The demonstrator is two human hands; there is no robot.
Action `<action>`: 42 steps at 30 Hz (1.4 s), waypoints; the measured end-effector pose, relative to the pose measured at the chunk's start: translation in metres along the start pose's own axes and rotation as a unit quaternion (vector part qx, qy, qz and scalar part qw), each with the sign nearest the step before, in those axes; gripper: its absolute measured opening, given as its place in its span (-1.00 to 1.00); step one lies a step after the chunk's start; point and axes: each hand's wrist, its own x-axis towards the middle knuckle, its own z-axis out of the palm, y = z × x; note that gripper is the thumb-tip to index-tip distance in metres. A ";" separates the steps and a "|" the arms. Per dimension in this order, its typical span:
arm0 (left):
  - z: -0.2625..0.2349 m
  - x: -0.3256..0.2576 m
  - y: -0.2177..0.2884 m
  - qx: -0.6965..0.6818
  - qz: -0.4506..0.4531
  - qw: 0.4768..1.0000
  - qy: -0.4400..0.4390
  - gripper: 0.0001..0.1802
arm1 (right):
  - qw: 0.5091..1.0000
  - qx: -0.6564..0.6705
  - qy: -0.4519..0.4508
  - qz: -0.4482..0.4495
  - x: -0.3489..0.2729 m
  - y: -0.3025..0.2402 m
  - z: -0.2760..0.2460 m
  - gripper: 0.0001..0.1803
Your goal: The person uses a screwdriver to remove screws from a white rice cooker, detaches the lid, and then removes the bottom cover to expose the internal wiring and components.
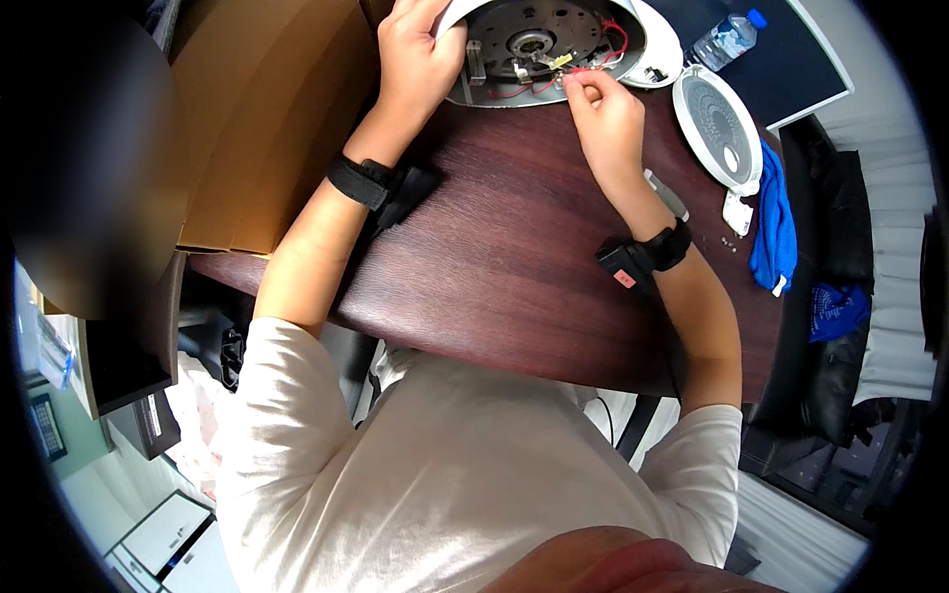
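A white rounded appliance housing (pixel 457 22) lies opened at the far edge of the view, its metal plate (pixel 504 28) and red wires (pixel 621 42) exposed. My left hand (pixel 419 59) is closed around the housing's left rim. At the lower part of the opening, my right hand (pixel 608 117) has thumb and forefinger pinched together by the wires and a small yellow-marked part (pixel 561 61). What lies between those fingertips is too small to make out. To the right of this hand rests a round, vented white-and-grey cover (pixel 714 124).
The appliance stands on a dark wooden table (pixel 474 267). A large cardboard box (pixel 267 119) rises at the left. Along the right lie a blue cloth (pixel 776 222), a small white piece (pixel 736 212) and a grey object (pixel 669 196) partly behind my right wrist. A blue-capped bottle (pixel 727 42) is farther back.
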 end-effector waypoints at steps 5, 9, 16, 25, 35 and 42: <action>0.001 -0.001 -0.001 -0.012 -0.001 1.000 0.007 -0.40 | 0.996 -0.082 0.018 -0.014 -0.001 -0.007 0.001 -0.80; 0.001 -0.001 -0.001 -0.002 0.002 1.000 0.009 -0.40 | 0.980 -0.165 0.062 -0.088 -0.003 -0.008 0.005 -0.82; -0.001 0.001 0.010 0.010 -0.020 1.000 -0.002 -0.38 | 0.956 -0.225 0.106 -0.155 -0.002 -0.002 0.012 -0.85; 0.002 -0.001 0.001 0.005 -0.001 1.000 0.006 -0.37 | 0.967 -0.192 0.096 -0.135 -0.002 -0.004 0.012 -0.86; -0.001 0.000 0.004 0.008 -0.004 1.000 0.003 -0.38 | 0.968 -0.194 0.075 -0.140 -0.002 -0.003 0.010 -0.85; -0.001 -0.001 0.003 0.009 -0.004 1.000 0.006 -0.37 | 0.965 -0.202 0.072 -0.153 -0.001 -0.006 0.012 -0.84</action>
